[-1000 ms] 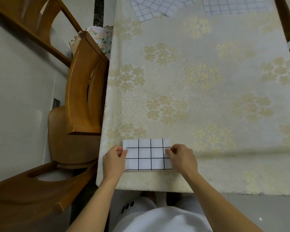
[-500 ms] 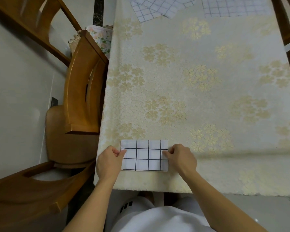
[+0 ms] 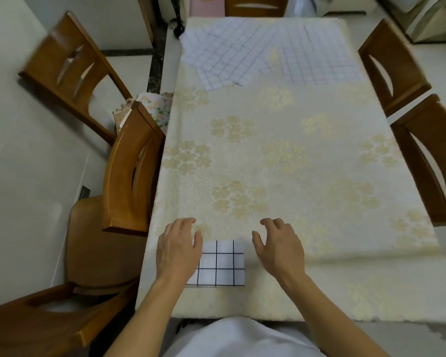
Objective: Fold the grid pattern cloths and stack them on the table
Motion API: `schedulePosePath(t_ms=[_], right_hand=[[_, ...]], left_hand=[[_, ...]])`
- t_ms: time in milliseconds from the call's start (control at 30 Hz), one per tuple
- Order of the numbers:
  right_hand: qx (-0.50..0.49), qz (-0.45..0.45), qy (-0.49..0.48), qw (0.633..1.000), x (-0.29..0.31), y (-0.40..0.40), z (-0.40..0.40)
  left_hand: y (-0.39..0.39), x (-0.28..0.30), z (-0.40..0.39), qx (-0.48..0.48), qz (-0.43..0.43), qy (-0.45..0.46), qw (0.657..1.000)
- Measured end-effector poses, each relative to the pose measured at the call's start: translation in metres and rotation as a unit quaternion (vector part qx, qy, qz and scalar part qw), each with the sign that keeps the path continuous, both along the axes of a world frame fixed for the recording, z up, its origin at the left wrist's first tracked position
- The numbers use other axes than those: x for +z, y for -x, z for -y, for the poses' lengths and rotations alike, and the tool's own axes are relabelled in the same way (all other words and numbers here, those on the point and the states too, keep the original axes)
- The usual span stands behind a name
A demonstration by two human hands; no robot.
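A folded white cloth with a black grid (image 3: 223,264) lies flat near the table's front left corner. My left hand (image 3: 178,247) hovers over its left edge with relaxed, spread fingers and covers part of it. My right hand (image 3: 278,247) is just right of the cloth, fingers loosely curved, holding nothing. Several unfolded grid cloths lie spread at the far end: an overlapping group (image 3: 224,57) at the left and another cloth (image 3: 319,60) at the right.
The table (image 3: 294,155) wears a cream floral tablecloth. Wooden chairs stand close on the left (image 3: 129,173) and on the right (image 3: 428,161), with another at the far right (image 3: 392,65). A floral cushion (image 3: 157,109) sits by the left edge.
Both hands have let go of the folded cloth and lifted forward off it. The camera has tilted up, bringing the far end with the unfolded cloths into view.
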State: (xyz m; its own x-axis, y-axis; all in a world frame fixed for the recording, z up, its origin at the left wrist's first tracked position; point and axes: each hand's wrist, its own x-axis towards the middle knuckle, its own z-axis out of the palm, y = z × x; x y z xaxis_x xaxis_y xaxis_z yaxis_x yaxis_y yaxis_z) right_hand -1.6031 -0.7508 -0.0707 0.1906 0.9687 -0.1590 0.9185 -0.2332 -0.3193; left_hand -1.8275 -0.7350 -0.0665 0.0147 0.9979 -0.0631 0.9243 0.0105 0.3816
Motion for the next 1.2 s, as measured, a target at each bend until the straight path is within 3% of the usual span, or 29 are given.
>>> schedulePosePath(t_ms=[233, 900, 1200], right_hand=[[0.038, 0.044, -0.151, 0.987, 0.024, -0.02, 0.009], [-0.027, 0.053, -0.125, 0.99, 0.038, -0.041, 0.051], [-0.141, 0.066, -0.098, 0.983, 0.036, -0.054, 0.109]], left_hand=[[-0.027, 0.027, -0.008, -0.096, -0.015, -0.112, 0.989], [-0.056, 0.029, 0.004, -0.213, -0.001, -0.118, 0.97], [-0.092, 0.023, 0.008, -0.325, 0.021, -0.094, 0.941]])
